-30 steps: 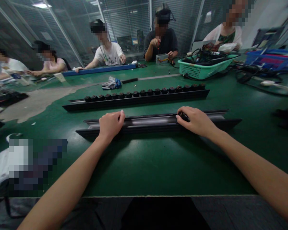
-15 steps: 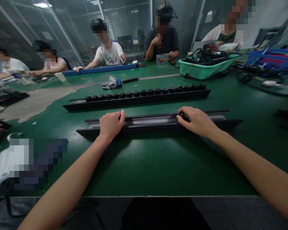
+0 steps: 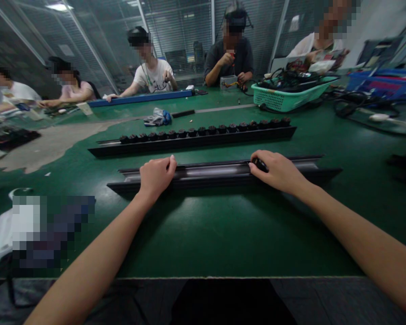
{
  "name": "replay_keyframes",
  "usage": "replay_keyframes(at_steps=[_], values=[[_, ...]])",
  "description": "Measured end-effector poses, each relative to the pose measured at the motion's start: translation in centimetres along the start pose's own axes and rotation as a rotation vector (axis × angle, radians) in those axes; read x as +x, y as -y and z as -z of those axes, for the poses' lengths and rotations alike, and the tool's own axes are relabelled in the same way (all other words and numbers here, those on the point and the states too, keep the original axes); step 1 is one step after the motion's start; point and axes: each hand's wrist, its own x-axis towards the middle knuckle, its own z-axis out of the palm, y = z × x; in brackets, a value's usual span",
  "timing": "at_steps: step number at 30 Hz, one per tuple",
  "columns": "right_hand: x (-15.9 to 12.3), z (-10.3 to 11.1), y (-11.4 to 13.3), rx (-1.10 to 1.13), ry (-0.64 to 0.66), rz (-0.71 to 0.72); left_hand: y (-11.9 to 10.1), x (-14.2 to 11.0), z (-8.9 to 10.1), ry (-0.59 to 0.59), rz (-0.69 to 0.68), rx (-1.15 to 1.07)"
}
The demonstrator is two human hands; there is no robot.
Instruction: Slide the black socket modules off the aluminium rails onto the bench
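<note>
A long black channel (image 3: 213,180) with a shiny inner groove lies across the green table before me. Toward its left end, my left hand (image 3: 156,176) is closed over it, the fingers wrapped round the channel and partly hidden. Over the right part of the groove, my right hand (image 3: 278,170) is closed on a small black part (image 3: 260,164), mostly covered by fingers and palm. Behind lies a second black channel (image 3: 196,141), topped by a row of several dark round pieces (image 3: 202,131).
Beyond are a glove (image 3: 158,117), a thin dark-and-grey strip (image 3: 183,113) and a green basket (image 3: 291,98) of cables. A blue basket (image 3: 385,85) and loose cables (image 3: 358,108) sit at right. Several people work around the far side. A white object (image 3: 2,232) lies near left.
Both my hands and the channel stay essentially in place. Across the table, a co-worker in a white shirt has lifted one hand off the blue bar.
</note>
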Motion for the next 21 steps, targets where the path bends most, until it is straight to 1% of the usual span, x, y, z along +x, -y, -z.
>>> replay_keyframes(at_steps=[9, 16, 21], values=[[0.01, 0.31, -0.37, 0.015, 0.011, -0.007, -0.01, 0.01, 0.03, 0.006, 0.006, 0.004], [0.02, 0.69, -0.74, 0.051, 0.037, 0.044, 0.04, 0.04, -0.09, -0.004, -0.001, 0.002], [0.07, 0.58, -0.77, 0.041, 0.039, 0.03, 0.06, 0.07, -0.09, -0.005, -0.003, 0.011]])
